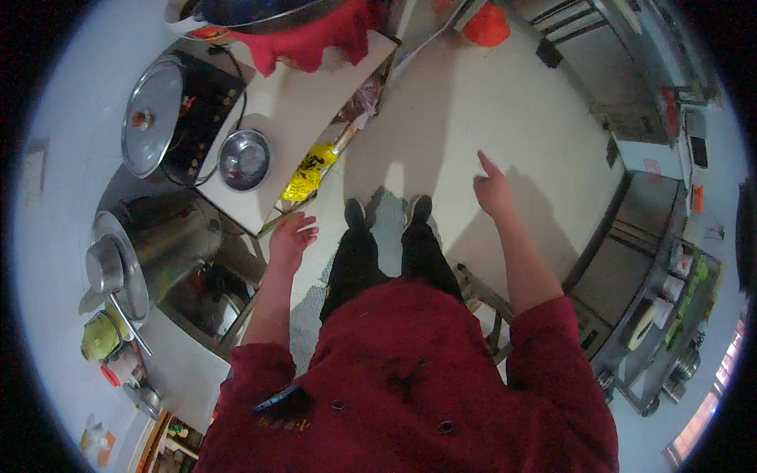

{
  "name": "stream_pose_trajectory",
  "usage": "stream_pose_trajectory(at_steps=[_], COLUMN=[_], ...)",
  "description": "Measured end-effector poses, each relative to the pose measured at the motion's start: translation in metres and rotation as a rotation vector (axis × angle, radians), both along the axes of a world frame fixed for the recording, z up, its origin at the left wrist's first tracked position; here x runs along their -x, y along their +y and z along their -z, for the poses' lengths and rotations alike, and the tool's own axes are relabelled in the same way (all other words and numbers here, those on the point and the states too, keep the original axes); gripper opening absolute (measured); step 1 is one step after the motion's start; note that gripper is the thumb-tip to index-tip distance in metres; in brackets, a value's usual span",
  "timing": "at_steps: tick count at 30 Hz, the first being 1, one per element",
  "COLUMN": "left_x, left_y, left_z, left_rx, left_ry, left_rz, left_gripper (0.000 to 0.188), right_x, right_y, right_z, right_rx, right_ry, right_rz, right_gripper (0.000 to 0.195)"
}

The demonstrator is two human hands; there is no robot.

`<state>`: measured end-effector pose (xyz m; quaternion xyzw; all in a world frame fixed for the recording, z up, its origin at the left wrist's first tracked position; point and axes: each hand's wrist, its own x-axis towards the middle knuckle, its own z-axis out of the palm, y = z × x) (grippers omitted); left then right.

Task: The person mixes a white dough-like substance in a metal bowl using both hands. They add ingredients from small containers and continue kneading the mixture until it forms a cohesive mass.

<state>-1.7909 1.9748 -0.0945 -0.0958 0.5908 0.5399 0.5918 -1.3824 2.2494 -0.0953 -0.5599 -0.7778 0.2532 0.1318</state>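
My left hand (291, 241) hangs in the air with its fingers apart and nothing in them. It is nearest to the front corner of a white-topped table (284, 112). On that table stands a shiny metal bowl (244, 161), and a yellow printed plastic bag (310, 172) shows on the shelf under the table's edge. Out over the pale floor, my right hand (492, 184) is held away from everything, its index finger stretched out and the other fingers partly curled. It holds nothing that I can see.
At the left are a black cooker with a lidded pot (152, 118), a large steel pot (171, 236) and a long-handled metal ladle (106, 266). A red cloth (307, 44) hangs at the back. Steel cabinets (633, 230) line the right, below a steel tray (701, 307). An orange-red bag (487, 25) lies on the floor.
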Motion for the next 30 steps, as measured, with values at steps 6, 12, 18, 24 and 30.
stream_pose_trajectory(at_steps=[6, 12, 18, 24, 30], left_x=[-0.088, -0.13, -0.122, -0.072, -0.031], left_y=[0.058, 0.133, 0.213, 0.287, 0.311], left_z=[-0.003, 0.037, 0.105, 0.18, 0.201], left_rx=[0.169, 0.134, 0.112, -0.109, -0.12], left_ry=[0.095, 0.206, 0.485, 0.838, 1.071], left_rz=[0.196, 0.291, 0.26, 0.279, 0.217], left_gripper=[0.031, 0.03, 0.034, 0.036, 0.041], right_x=[-0.011, 0.003, 0.01, 0.009, 0.06], right_y=[0.054, 0.054, 0.038, 0.015, -0.007], right_z=[0.092, 0.14, 0.205, 0.303, 0.342], right_rx=[0.148, 0.809, 0.872, 0.988, 0.722], right_ry=[0.263, 0.566, 0.51, 0.501, 0.71], right_rz=[0.157, 0.417, 0.51, 0.44, 0.271], right_gripper=[0.053, 0.037, 0.03, 0.038, 0.063])
